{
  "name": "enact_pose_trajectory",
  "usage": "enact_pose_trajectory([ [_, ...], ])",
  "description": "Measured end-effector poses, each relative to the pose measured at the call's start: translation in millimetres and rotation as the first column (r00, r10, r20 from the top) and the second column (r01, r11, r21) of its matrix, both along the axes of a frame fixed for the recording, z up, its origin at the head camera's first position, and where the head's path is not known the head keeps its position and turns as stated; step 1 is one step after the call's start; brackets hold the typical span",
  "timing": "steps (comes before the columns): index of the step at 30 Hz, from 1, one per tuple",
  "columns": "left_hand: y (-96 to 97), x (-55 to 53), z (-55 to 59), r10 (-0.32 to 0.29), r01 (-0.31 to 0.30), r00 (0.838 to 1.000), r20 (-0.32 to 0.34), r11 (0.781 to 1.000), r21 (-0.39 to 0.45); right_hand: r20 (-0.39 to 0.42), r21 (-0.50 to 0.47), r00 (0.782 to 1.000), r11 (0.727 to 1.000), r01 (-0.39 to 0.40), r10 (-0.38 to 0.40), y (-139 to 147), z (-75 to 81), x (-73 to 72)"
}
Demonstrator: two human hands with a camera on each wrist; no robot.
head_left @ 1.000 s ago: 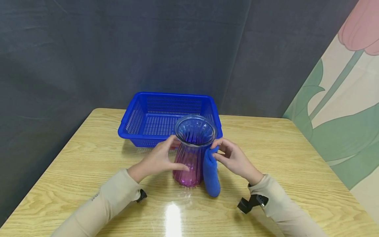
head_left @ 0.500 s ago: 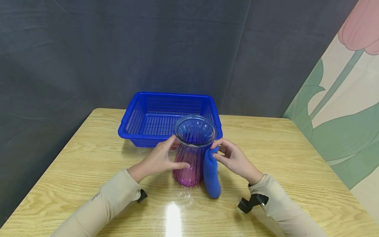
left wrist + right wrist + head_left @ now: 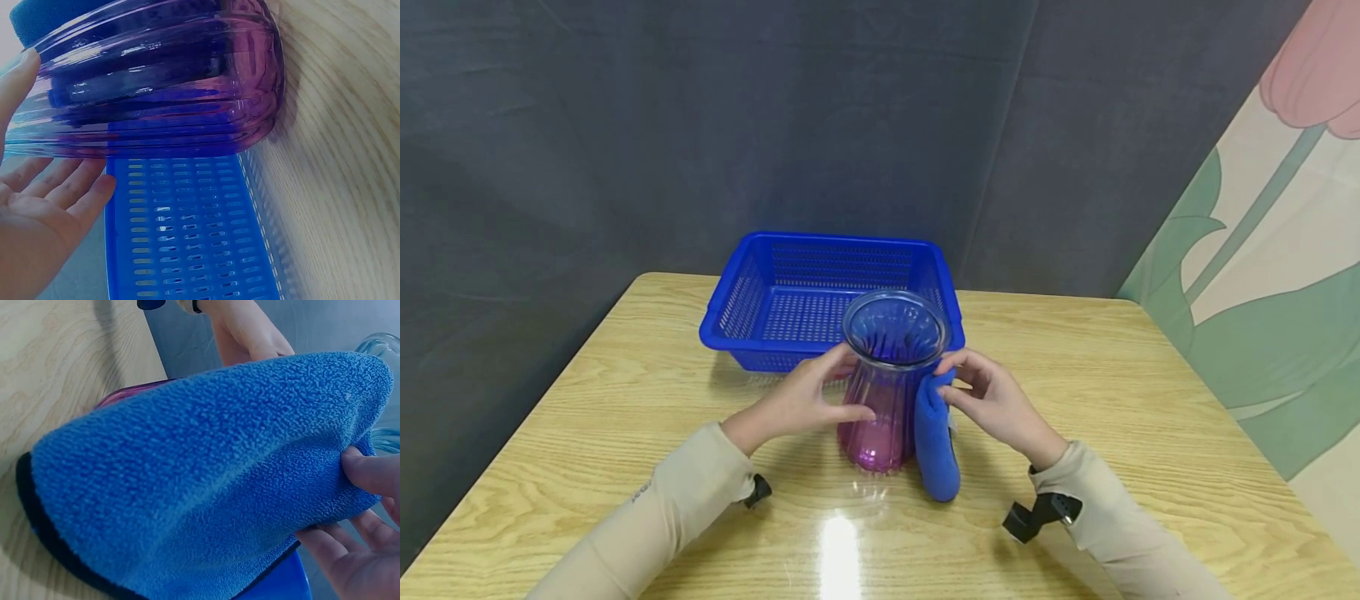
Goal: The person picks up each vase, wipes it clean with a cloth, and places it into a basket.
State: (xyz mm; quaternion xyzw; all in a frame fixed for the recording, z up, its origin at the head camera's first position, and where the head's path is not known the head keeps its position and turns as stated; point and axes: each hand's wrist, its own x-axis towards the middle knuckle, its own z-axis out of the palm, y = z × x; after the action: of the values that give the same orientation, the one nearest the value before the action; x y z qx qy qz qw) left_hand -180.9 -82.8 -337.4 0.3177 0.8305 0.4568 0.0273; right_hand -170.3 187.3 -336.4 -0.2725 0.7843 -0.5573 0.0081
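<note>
A ribbed glass vase (image 3: 883,417), blue at its flared rim and pink toward the base, stands upright at the front of the table. My left hand (image 3: 805,396) holds it from the left, thumb on the near side and fingers behind. In the left wrist view the thumb (image 3: 22,72) lies at the glass, with the fingertips along its other side. A folded blue cloth (image 3: 936,446) with a dark edge hangs along the right of the vase. My right hand (image 3: 992,404) pinches the cloth's upper end between thumb and fingers, just below the vase rim.
Behind the vase a blue perforated plastic basket (image 3: 722,343) sits on the wooden table (image 3: 1075,400); the vase overlaps its front right corner in the head view. A dark curtain (image 3: 775,125) hangs beyond the back edge. On the right is a wall with a tulip picture (image 3: 1247,225).
The left thumb has slid slightly up along the vase. The right hand, cloth and basket stay nearly where they were.
</note>
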Motion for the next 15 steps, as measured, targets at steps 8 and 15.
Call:
enact_pose_trajectory([
  [8,-1.2,-1.0,0.6,-0.006,0.006,1.000,-0.011,1.000,-0.020,-0.062,-0.058,0.998,0.998,0.013,-0.016,-3,6.9,0.6],
  [15,-2.0,-1.6,0.5,-0.014,0.012,0.996,-0.086,1.000,-0.023,-0.081,-0.096,0.996,0.995,0.018,-0.026,-5,12.9,1.6],
])
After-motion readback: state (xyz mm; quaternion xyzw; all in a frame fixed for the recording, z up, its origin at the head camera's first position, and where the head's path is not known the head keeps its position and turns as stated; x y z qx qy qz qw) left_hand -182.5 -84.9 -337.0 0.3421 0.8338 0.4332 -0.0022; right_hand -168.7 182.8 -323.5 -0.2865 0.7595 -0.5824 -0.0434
